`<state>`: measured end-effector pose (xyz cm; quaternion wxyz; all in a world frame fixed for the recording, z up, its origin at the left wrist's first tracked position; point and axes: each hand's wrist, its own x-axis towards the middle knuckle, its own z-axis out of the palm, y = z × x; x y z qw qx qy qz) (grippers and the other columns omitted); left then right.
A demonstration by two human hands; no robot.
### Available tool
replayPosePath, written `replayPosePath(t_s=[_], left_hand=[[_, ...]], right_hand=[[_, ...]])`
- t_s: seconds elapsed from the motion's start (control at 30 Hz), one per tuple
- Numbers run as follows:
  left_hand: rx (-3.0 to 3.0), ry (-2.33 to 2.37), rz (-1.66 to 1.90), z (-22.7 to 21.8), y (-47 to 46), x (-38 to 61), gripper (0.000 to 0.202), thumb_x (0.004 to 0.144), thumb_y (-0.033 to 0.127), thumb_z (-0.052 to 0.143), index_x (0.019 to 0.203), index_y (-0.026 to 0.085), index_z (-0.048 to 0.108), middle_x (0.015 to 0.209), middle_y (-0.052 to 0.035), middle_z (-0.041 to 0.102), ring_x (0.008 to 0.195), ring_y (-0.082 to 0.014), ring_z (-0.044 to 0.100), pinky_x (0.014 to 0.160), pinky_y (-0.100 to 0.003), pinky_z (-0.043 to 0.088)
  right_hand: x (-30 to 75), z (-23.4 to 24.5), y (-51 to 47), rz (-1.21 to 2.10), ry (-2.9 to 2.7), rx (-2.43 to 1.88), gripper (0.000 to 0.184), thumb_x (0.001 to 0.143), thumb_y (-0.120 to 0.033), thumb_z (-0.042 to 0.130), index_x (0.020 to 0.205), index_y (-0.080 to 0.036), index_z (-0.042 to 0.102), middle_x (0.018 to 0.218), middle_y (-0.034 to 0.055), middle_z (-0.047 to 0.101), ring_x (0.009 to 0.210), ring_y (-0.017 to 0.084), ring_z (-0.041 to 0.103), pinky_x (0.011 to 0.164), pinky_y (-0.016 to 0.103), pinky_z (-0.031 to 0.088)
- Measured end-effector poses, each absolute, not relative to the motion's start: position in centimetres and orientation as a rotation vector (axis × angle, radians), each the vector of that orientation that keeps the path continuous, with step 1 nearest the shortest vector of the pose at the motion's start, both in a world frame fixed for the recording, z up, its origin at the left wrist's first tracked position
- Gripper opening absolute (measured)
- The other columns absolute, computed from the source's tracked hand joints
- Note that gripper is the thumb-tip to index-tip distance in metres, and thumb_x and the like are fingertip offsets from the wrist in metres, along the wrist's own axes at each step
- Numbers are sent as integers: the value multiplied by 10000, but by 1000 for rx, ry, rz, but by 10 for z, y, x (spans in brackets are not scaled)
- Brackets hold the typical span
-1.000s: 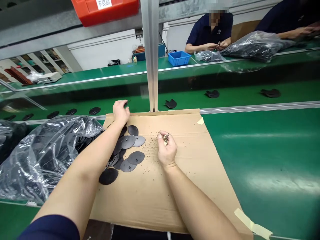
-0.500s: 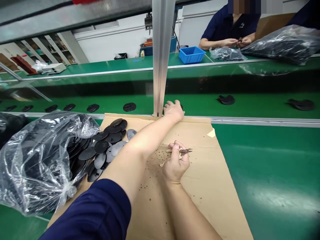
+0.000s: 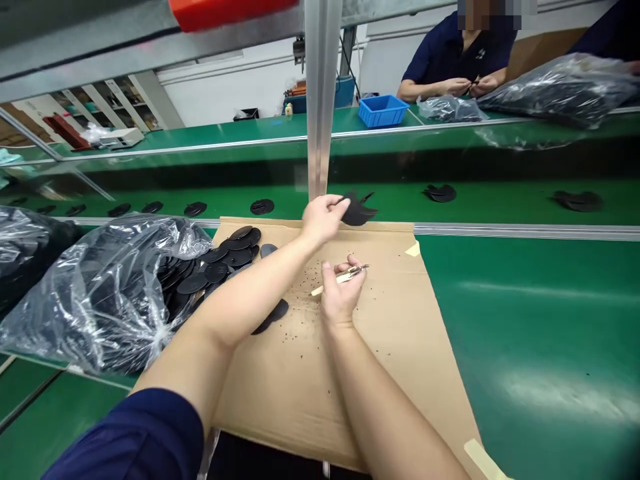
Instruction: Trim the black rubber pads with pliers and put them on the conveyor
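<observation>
My left hand (image 3: 324, 217) is raised over the far edge of the cardboard sheet (image 3: 380, 347), its fingers pinched on a small stack of black round discs (image 3: 359, 211). My right hand (image 3: 340, 297) rests on the cardboard nearer to me, closed around small scissors (image 3: 345, 275) whose tips point right. A loose pile of black discs (image 3: 227, 260) lies on the left part of the cardboard, spilling from a clear plastic bag (image 3: 95, 287) full of the same discs. Dark specks are scattered on the cardboard near my right hand.
A green conveyor belt (image 3: 500, 197) runs behind the cardboard carrying black discs (image 3: 262, 206). A metal post (image 3: 323, 100) stands at the cardboard's far edge. Across the belt a person (image 3: 457, 57) works beside a blue bin (image 3: 383, 110) and plastic bags. A red bin (image 3: 225, 12) hangs overhead.
My left hand reached onto the belt past the post, then lifted back over the cardboard's edge holding black discs. My right hand stayed on the cardboard with the scissors.
</observation>
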<state>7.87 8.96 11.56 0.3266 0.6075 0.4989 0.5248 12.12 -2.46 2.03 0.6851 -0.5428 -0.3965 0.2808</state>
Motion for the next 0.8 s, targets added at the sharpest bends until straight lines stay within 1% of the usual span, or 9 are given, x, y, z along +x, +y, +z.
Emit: replayPosePath(t_s=[0.07,0.17,0.23,0.3,0.37,0.47,0.53,0.67,0.8], left_hand=[[1393,1175,1468,118,52,48,157,826,294,640,826,138,623,772,-17,602,765,-134,567,748,-270,459],[980,1060,1454,110,-2,8,239,829,400,633,909,185,567,811,-4,608,718,-132,591,634,-253,492],[794,1074,1427,98,-28,-9,326,801,465,654,969,206,552,785,-4,607,650,-134,592,535,-231,470],[685,1082,1432,86,-44,-21,392,753,481,701,993,207,555,736,4,596,553,-111,554,460,-203,421],[619,1019,1417,78,-51,-30,430,684,436,774,967,184,571,699,15,581,494,-82,505,436,-191,393],[606,854,1359,73,-50,-39,464,583,282,849,948,135,602,742,0,599,554,-72,533,482,-180,420],[600,811,1359,74,-48,-44,481,561,222,850,965,123,609,764,-8,609,570,-69,540,491,-175,420],[515,865,1396,74,-46,-48,486,566,237,833,969,151,575,711,21,580,478,-56,482,430,-175,351],[503,873,1395,73,-47,-47,484,574,238,822,971,157,557,709,30,556,471,-54,478,426,-172,322]], right_hand=[[122,24,-24,675,-853,-1223,564,774,-511,640,1178,-179,430,893,34,512,794,151,564,764,291,494],[124,31,-26,737,-829,-1220,596,742,-519,670,1164,-155,460,931,52,558,781,149,585,781,304,498],[123,34,-28,746,-923,-1214,620,730,-514,688,1177,-136,483,994,83,579,811,163,597,811,328,499],[123,36,-33,710,-1104,-1197,627,732,-501,696,1195,-124,505,1047,112,581,855,188,600,839,359,500],[123,37,-39,626,-1339,-1170,597,760,-480,681,1215,-128,523,1082,131,577,923,221,593,883,395,490],[124,43,-48,474,-1668,-1155,515,852,-439,591,1271,-148,522,1042,123,597,976,251,573,932,439,462],[124,48,-54,399,-1813,-1152,491,894,-425,539,1306,-158,508,992,111,605,965,254,568,930,438,461],[124,54,-58,245,-1973,-1140,454,901,-439,540,1273,-179,554,939,95,600,903,239,577,870,386,490],[123,52,-58,109,-2023,-1144,436,906,-436,540,1244,-165,580,909,86,621,848,223,592,825,353,499]])
